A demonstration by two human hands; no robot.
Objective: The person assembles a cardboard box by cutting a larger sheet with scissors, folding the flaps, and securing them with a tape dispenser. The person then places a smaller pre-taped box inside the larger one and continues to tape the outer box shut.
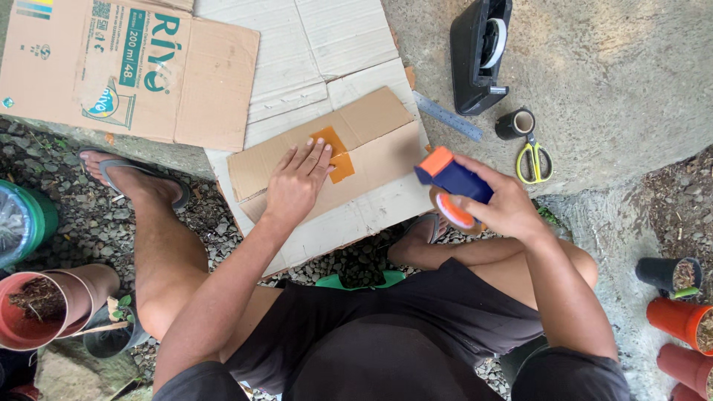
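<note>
My left hand (pixel 295 180) lies flat, fingers spread, on a brown cardboard piece (pixel 371 141) and presses on strips of orange-brown tape (pixel 332 142) stuck across its fold. My right hand (pixel 505 202) is held up to the right of the cardboard, gripping a blue and orange hand tape dispenser (pixel 451 178) with a roll of brown tape (pixel 450 210) in it. The cardboard piece rests on a larger pale flattened sheet (pixel 319 52).
A printed flattened box (pixel 126 67) lies at top left. On the concrete are a black desk tape dispenser (pixel 480 52), a grey ruler (pixel 448 116), a tape roll (pixel 515 123) and yellow scissors (pixel 535 160). Plant pots stand at left (pixel 37 308) and right (pixel 679 319).
</note>
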